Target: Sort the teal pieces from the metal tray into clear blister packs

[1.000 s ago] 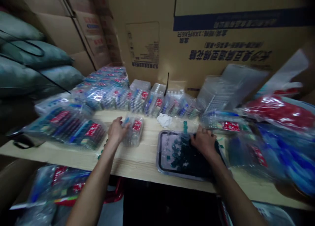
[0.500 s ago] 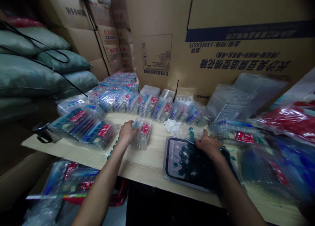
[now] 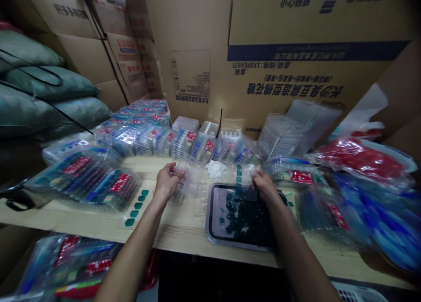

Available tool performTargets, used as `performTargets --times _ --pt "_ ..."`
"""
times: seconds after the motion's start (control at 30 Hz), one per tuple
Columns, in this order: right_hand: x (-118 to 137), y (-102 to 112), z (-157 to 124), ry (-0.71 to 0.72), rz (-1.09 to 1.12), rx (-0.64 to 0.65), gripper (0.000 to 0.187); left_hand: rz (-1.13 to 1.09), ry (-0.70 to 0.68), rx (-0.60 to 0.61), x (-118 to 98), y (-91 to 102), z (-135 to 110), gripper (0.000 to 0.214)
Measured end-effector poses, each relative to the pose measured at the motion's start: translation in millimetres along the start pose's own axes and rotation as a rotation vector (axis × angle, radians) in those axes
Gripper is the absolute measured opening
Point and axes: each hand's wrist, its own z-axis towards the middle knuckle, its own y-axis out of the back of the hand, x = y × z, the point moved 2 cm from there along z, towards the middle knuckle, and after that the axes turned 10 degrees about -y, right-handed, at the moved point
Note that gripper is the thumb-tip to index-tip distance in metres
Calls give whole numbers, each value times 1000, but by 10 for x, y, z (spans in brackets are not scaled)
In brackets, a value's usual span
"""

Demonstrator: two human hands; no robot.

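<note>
A clear plastic box (image 3: pixel 191 179) sits just above the desk (image 3: pixel 184 232), gripped by the left hand (image 3: pixel 167 182) with its fingers closed on it. Beside it, the right hand (image 3: pixel 265 188) curls over the tray (image 3: pixel 210 214) of teal pieces (image 3: pixel 235 212); I cannot tell whether it holds anything.

Left of tray (image 3: pixel 209 218): bare tabletop (image 3: pixel 171 232) lay open.
Behind tray: packed boxes (image 3: pixel 184 140) blocked passage.
Right of tray: bags (image 3: pixel 362 214) crowded.

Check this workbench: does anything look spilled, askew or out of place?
Yes. A row of teal pieces lies on the bare table, outside the tray holding the rest, left of the left hand, which grips a clear case.
</note>
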Motion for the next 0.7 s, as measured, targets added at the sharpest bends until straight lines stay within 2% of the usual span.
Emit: performTargets --times 0.07,0.13,0.3,0.4,0.5,0.57,0.6,0.63,0.7 --pt "-23 53 -32 -5 23 36 20 -109 48 22 11 -30 13 63" --pt "-61 119 -78 -9 23 47 18 -214 84 55 -7 -51 -14 65" --pt "-168 237 -167 -24 -38 15 53 -391 128 123 -109 -171 -178 70" --pt "-159 282 -241 -7 -119 -35 61 -449 165 197 -133 -296 -271 60" --pt "-53 359 -422 164 -344 -217 56 -495 222 306 -141 -424 -375 46" --pt "32 390 -622 325 -385 -280 56 -529 254 362 -154 -512 -466 42" --pt "63 386 -734 376 -319 -231 57 -550 263 366 -162 -559 -519 40" --pt "80 362 -845 392 -213 -117 58 -572 269 360 -171 -612 -576 39" --pt "82 261 -1052 320 46 206 64 -612 280 353 -189 -739 -701 39"
